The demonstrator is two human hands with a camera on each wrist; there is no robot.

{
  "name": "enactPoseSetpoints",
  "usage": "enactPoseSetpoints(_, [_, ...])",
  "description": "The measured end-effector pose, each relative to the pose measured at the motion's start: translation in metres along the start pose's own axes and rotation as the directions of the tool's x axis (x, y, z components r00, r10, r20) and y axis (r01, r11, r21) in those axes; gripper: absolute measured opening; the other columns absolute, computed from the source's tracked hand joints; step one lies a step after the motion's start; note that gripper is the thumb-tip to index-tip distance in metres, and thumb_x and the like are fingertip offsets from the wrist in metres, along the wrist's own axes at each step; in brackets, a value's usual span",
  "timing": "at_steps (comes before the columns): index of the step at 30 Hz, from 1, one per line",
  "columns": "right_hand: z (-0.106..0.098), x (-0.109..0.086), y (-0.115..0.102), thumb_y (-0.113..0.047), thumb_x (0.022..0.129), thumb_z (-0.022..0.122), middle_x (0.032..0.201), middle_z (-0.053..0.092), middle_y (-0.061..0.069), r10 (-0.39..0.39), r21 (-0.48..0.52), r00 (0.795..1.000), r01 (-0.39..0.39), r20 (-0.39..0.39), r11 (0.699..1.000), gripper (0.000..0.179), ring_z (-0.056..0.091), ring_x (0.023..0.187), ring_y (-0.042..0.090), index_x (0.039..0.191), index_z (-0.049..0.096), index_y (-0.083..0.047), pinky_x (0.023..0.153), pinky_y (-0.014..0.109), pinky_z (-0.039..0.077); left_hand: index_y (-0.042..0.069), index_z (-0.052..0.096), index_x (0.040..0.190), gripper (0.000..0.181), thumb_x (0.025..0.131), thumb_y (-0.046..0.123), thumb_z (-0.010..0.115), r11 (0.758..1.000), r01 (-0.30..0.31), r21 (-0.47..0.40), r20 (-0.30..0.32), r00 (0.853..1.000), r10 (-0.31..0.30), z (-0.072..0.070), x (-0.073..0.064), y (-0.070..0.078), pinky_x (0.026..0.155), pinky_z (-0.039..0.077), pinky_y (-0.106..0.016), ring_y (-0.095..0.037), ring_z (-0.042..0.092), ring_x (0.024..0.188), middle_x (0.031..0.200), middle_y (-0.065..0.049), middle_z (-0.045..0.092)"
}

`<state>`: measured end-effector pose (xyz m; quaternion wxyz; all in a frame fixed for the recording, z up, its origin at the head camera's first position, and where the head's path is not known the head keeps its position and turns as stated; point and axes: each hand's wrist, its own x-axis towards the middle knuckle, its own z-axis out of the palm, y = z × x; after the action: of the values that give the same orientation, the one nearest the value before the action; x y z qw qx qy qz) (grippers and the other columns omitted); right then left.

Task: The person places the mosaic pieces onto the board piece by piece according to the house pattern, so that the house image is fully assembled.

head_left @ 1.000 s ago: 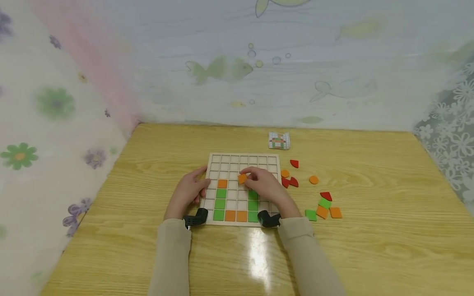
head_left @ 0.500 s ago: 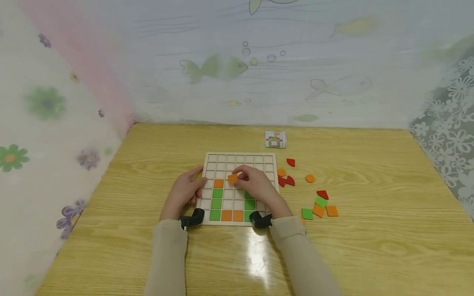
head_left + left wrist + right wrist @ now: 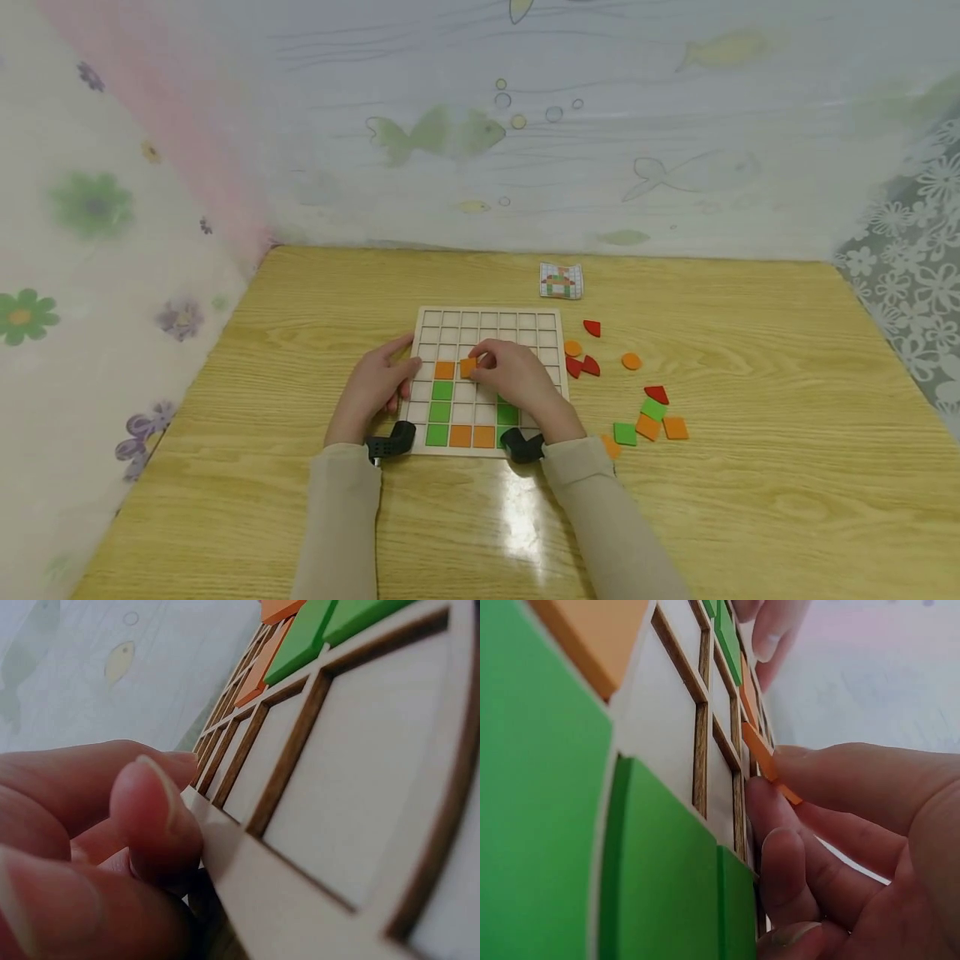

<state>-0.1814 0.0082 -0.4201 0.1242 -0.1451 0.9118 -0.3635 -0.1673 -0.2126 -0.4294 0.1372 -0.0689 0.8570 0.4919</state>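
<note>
A pale wooden grid board (image 3: pixel 491 319) lies on the table, with green and orange square tiles in some of its cells. My left hand (image 3: pixel 375 383) holds the board's left edge; its thumb is at the rim and its other fingers are partly hidden. Between thumb and fingers my right hand (image 3: pixel 517 375) pinches an orange square tile (image 3: pixel 468 367), just right of an orange tile (image 3: pixel 445 370) set in the board. In the right wrist view the pinched tile (image 3: pixel 759 750) is tilted against the grid. The right hand covers part of the board.
A small printed pattern card (image 3: pixel 561 282) lies behind the board. To the right are loose pieces: red quarter-rounds (image 3: pixel 591 366), an orange disc (image 3: pixel 632 362), green squares (image 3: pixel 625 434) and orange squares (image 3: pixel 676 428). One orange piece (image 3: pixel 611 447) is partly behind the right sleeve.
My right hand has moved left across the board with the orange tile and lowered it beside the orange tile in the left column. The left hand keeps its place at the edge.
</note>
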Motion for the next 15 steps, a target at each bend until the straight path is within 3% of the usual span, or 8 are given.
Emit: enactPoseSetpoints(15, [0.0010,-0.0028,-0.0029,-0.021,0.082,0.059,0.075,0.055,-0.008,-0.032,-0.059,0.999,0.032,0.000,0.998,0.017,0.049,0.065,0.012,0.100,0.063,-0.019,0.058,0.026,0.040,0.031,0.038,0.135,0.050,0.088,0.032,0.055,1.000,0.023,-0.011,-0.004,1.000,-0.023,-0.0001,-0.0013,0.0024,0.035,0.038,-0.029,-0.015,0.039,0.035,0.054,-0.009,0.052])
